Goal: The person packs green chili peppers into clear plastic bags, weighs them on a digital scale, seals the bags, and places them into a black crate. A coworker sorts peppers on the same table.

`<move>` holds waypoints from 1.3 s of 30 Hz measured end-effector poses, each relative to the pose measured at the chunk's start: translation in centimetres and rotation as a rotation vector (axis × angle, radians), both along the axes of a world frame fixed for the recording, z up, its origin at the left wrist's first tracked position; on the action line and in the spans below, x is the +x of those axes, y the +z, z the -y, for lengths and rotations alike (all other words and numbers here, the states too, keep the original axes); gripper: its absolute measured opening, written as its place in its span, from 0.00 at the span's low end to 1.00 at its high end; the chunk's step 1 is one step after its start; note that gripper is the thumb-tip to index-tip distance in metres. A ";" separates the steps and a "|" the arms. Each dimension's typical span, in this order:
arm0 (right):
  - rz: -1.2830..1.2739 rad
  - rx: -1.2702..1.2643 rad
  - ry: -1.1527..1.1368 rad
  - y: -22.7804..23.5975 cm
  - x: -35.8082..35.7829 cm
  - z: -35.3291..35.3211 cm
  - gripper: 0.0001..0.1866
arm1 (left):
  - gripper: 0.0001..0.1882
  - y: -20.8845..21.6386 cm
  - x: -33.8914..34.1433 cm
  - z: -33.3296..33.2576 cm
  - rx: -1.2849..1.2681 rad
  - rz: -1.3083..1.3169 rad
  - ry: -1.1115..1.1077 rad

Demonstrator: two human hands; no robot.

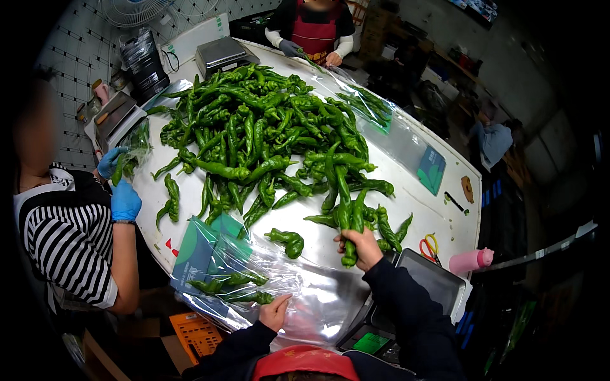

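My right hand (363,247) is closed round a few long green peppers (344,209), which point up and away from me over the table. Close to my body, my left hand (275,312) pinches the edge of a clear plastic bag (311,286). Several green peppers (244,296) lie inside that bag, near its blue-green printed end (197,251). Beyond both hands rises a large heap of green peppers (248,127). A single curled pepper (287,242) lies between the bag and the heap.
A scale with a metal tray (422,289) stands at my right, beside a pink bottle (470,261) and scissors (430,247). Co-workers in blue gloves (126,202) at left and a red apron (312,32) opposite handle peppers. An orange crate (196,335) sits below the table edge.
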State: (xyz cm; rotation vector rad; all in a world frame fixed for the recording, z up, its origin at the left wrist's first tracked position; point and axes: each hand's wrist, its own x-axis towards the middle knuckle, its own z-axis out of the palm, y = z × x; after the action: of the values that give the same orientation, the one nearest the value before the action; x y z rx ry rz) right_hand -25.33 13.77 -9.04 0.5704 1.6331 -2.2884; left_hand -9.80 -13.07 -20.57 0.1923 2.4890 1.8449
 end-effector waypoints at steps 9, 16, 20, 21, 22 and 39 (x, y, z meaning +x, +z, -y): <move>0.093 -0.170 0.163 2.5 8.4 1.6 0.24 | 0.12 -0.1 0.2 0.1 -0.002 0.060 -0.010; -0.389 1.085 0.194 0.3 0.4 -1.8 0.27 | 0.13 0.2 0.1 0.2 -0.021 0.121 -0.032; -0.574 1.536 0.268 -0.1 -5.9 -2.7 0.26 | 0.14 0.3 0.3 0.1 -0.007 0.077 -0.015; -0.576 1.607 0.303 -0.1 -7.3 -2.9 0.26 | 0.14 0.0 0.3 0.2 -0.004 0.063 -0.013; -0.637 1.606 0.347 -1.3 -8.7 -3.8 0.25 | 0.14 -0.1 0.2 0.0 0.005 0.031 -0.001; -0.353 1.292 0.689 -5.0 -11.9 -8.4 0.30 | 0.14 0.4 0.2 0.4 -0.073 0.141 -0.039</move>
State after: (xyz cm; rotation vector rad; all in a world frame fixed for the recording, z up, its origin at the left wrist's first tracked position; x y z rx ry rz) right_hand -37.25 22.16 -14.04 -0.2296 2.7680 -0.6779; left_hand -9.64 -13.46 -20.17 0.1038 2.4334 1.6872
